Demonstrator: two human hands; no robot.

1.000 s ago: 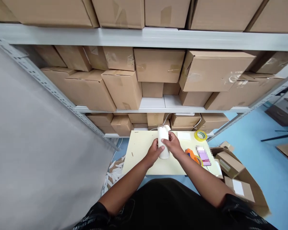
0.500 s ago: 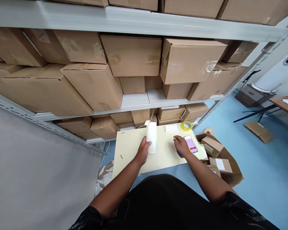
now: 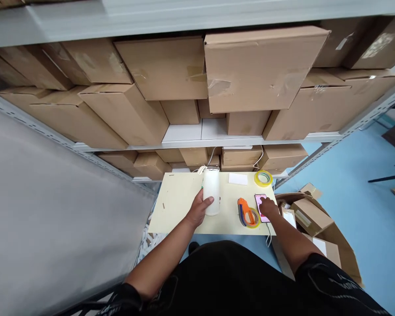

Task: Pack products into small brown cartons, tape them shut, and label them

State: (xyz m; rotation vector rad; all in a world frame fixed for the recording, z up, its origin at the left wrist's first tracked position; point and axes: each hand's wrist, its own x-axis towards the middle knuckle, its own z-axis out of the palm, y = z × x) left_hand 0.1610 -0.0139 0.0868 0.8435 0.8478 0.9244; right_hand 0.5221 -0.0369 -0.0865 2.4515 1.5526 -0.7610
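A white cylinder [image 3: 211,191] stands on a pale yellow table [image 3: 181,206]. My left hand [image 3: 199,210] is wrapped round its lower part. My right hand [image 3: 269,206] rests on a phone with a pink screen [image 3: 259,202] near the table's right edge; its fingers lie on the screen, spread a little. An orange tape dispenser [image 3: 246,212] lies between the cylinder and the phone.
A yellow tape roll [image 3: 263,177] and a white card [image 3: 238,178] lie at the table's far side. Metal shelves packed with cardboard boxes [image 3: 260,66] rise behind. An open carton with small boxes [image 3: 311,215] sits on the blue floor at right. A grey wall is left.
My right hand let go of the white cylinder and moved right onto the phone. My left hand stays on the cylinder. The view shifted, and the orange dispenser shows again.
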